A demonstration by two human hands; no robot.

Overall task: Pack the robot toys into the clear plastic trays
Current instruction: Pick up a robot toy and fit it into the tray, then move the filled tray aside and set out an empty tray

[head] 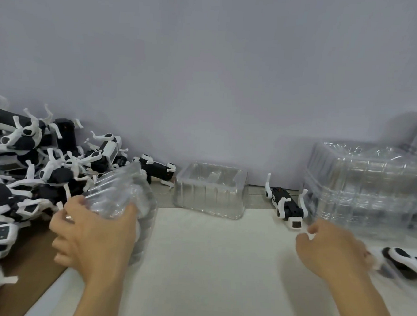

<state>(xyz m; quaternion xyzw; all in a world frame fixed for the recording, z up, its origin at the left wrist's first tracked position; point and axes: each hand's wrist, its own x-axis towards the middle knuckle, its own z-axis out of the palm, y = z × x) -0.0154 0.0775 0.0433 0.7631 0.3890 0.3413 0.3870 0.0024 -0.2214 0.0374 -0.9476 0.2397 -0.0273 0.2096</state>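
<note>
The left hand (93, 233) reaches forward from the bottom of the picture and holds a clear tray (124, 196). Its fingers curl round the tray's near end and the thumb presses on the right side. The tray is tipped up, with its far end higher than the hand. It looks blurry, so I cannot tell if anything is inside it.

The right hand (331, 251) reaches out low over the white table (208, 267). Its fingers are loosely bent and it holds nothing. The fingertips point toward a black and white robot toy (286, 206) that lies just ahead of them.

A big pile of robot toys (31, 171) sits on the left, right beside the held tray. One empty tray (210, 192) stands at the back in the middle, near the wall (207, 72). A stack of trays (369, 187) stands on the right. Another toy (406, 262) lies near the right wrist, at the edge of the picture.
</note>
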